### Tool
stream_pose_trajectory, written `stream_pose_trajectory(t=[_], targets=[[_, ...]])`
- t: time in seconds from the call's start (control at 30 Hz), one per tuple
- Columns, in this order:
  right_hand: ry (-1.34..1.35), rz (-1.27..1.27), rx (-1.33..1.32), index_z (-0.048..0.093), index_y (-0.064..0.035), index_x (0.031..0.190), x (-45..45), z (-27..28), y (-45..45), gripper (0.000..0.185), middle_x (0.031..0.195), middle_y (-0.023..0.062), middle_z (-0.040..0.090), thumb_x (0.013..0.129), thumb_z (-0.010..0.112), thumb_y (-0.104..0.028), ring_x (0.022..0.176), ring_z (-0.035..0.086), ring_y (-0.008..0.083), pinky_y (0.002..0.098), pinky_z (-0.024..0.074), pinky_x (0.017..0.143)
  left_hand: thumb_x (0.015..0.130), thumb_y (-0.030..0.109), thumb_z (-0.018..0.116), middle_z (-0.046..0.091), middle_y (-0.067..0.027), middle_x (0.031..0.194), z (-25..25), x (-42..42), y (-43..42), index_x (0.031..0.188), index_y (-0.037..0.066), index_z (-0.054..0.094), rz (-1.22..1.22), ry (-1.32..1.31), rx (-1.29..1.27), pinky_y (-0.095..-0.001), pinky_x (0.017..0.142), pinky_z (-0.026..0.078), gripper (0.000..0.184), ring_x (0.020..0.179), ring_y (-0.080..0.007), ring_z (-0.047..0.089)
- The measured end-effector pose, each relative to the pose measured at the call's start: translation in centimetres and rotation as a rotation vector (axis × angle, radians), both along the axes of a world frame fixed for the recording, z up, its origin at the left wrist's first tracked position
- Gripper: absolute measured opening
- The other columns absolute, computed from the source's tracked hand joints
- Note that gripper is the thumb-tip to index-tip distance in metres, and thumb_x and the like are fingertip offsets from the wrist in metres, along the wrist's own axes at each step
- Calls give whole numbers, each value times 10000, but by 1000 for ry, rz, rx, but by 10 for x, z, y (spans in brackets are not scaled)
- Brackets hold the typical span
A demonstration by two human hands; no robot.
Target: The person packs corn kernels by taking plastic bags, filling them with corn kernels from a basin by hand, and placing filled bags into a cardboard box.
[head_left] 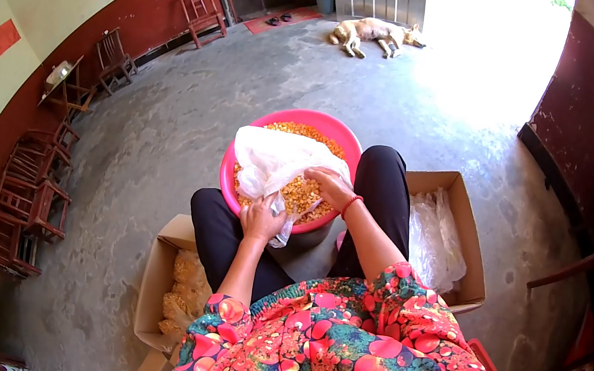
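Head view, the only one. Pink basin on the floor, between the person's knees, yellow kernels inside. White plastic bag lies loose over the kernels, its far-left part up against the basin's left rim; kernels show beyond it and on the near side.

Key relation: bag's body is straight ahead of the left hand and left of the right hand. Its longer axis looks to run left to right across the basin, slightly slanted; film too crumpled to be sure.

Left grip: fingers curled closed on the bag's near edge, at the near rim; a loose flap hangs below it. Right grip: fingers nearly straight, pointing left, at the bag's right end above the kernels; cannot tell whether it pinches film. Right hand nearer the right rim, left hand nearer the near rim.

Left of the legs, a cardboard box with filled bags; right, another box with clear plastic bags.
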State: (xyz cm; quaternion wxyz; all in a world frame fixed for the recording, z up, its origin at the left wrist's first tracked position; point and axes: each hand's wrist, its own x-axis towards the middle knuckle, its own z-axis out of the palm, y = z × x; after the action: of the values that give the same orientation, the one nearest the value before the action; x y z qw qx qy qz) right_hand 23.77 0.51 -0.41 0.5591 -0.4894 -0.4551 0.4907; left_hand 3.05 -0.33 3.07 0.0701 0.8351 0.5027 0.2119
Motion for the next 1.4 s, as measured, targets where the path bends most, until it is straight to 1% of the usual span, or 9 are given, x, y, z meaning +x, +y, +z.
stream_pose_trajectory(t=[0.13,0.23,0.3,0.33,0.4,0.53,0.97,1.23,1.4], targets=[[-133,-135,6,602,-28,850,-12,36,-22,290,909,69,579,788,512,-297,814,532,129,291,443,667,634,346,583,592,-142,1001,-1,0,1,1093,133,575,-1,5,4,-360,823,399,506,927,-260,560],[156,-81,-151,624,-13,837,-11,23,-13,295,841,74,602,764,522,-280,759,559,160,303,450,659,632,344,579,593,-144,996,-2,0,1,1094,135,574,-2,0,7,-360,821,399,507,922,-262,561],[-334,-21,-355,645,-13,830,-11,26,-13,325,810,114,631,735,530,-302,750,596,228,343,462,683,631,344,577,594,-144,994,-2,0,1,1094,137,574,-2,0,12,-360,821,400,508,920,-263,561],[-334,-21,-355,645,-13,830,-15,28,-15,325,810,114,631,735,530,-302,750,596,228,343,462,683,630,344,575,594,-144,993,-1,1,1,1095,138,574,-2,0,17,-360,820,400,508,919,-264,561],[-1036,44,-299,663,-37,822,-26,33,-21,361,854,161,633,708,537,-356,810,610,266,360,468,712,629,346,575,593,-144,994,-2,1,2,1095,139,574,0,1,13,-360,820,400,510,921,-264,560],[-1293,125,-479,660,-73,901,-39,34,-23,340,967,159,611,695,544,-318,916,586,307,391,471,747,629,349,577,592,-144,999,-2,1,0,1095,139,574,-2,-3,15,-359,822,400,511,925,-263,557],[-1450,473,-583,654,-67,923,-35,18,-6,331,967,135,619,682,584,-283,925,585,283,391,463,764,639,357,586,585,-134,1025,0,2,0,1100,137,569,7,11,2,-360,837,392,510,949,-258,548],[-1268,594,-142,650,-43,855,-27,16,-15,407,806,156,630,697,556,-405,752,599,302,393,452,683,639,349,584,594,-134,1005,-3,0,1,1087,127,576,0,13,30,-370,824,404,500,930,-263,556],[-1202,677,-169,642,-26,820,-25,20,-13,403,767,156,622,705,551,-401,720,587,287,392,435,673,636,346,586,596,-127,1003,-4,1,1,1083,126,578,-4,-3,35,-366,822,403,499,929,-261,557]])
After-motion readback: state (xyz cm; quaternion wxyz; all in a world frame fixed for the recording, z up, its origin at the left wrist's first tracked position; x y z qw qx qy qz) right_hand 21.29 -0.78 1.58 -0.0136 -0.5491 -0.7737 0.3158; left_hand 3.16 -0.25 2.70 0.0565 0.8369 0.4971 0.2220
